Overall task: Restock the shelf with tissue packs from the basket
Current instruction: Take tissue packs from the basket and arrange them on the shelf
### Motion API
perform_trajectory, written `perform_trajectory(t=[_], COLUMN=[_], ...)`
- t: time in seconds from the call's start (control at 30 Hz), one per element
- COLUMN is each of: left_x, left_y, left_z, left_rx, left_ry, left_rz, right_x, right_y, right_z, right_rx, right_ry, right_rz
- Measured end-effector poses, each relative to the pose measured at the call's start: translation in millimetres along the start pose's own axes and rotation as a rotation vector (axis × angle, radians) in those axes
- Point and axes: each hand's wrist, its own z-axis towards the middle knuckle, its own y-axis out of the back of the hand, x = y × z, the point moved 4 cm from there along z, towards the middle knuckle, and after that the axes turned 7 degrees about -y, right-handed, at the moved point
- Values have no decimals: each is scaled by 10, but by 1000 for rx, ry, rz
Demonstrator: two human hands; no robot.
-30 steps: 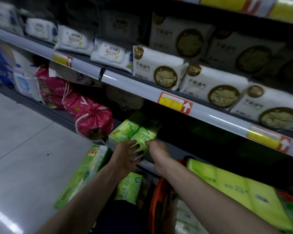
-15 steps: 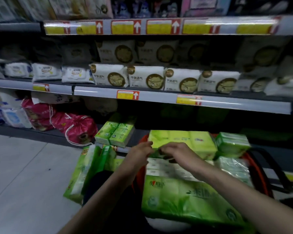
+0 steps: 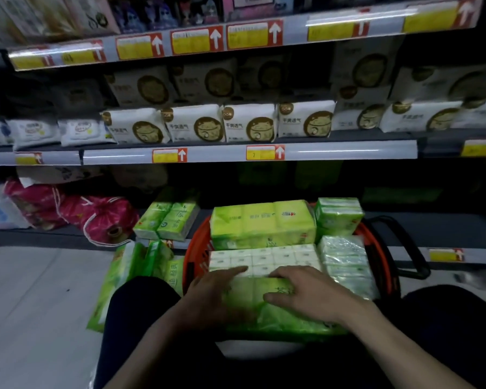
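Orange basket (image 3: 197, 248) sits in front of bottom shelf (image 3: 54, 234), packed with tissue packs. Both hands rest on green tissue pack (image 3: 264, 315) at basket's near side. Left hand (image 3: 216, 293) at pack's left end, fingers straight, close together, flat on wrap. Right hand (image 3: 309, 296) on top, fingers spread, lying on wrap, not clamped. White multipack (image 3: 264, 256) and yellow-green pack (image 3: 261, 223) lie beyond in basket. Two small green packs (image 3: 166, 220) on bottom shelf, just left of basket. Pink drawstring bags (image 3: 104, 217) further left.
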Motion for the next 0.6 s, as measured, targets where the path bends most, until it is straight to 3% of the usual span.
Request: perform_trajectory(t=[0.07,0.1,0.33,0.6], left_x=[-16,-22,-69,-337], left_y=[-59,-67,55,470], left_z=[-39,-54,89,198], left_rx=[276,325,255,67], left_ry=[-24,-19,-69,-215], left_rz=[352,388,462,628], right_x=[-27,-39,-77,-213], right_y=[27,48,138,146], right_z=[-32,-46,4,97], right_rx=[52,75,103,92], right_ry=[7,3,-99,-114], right_rz=[-1,6,-19,206])
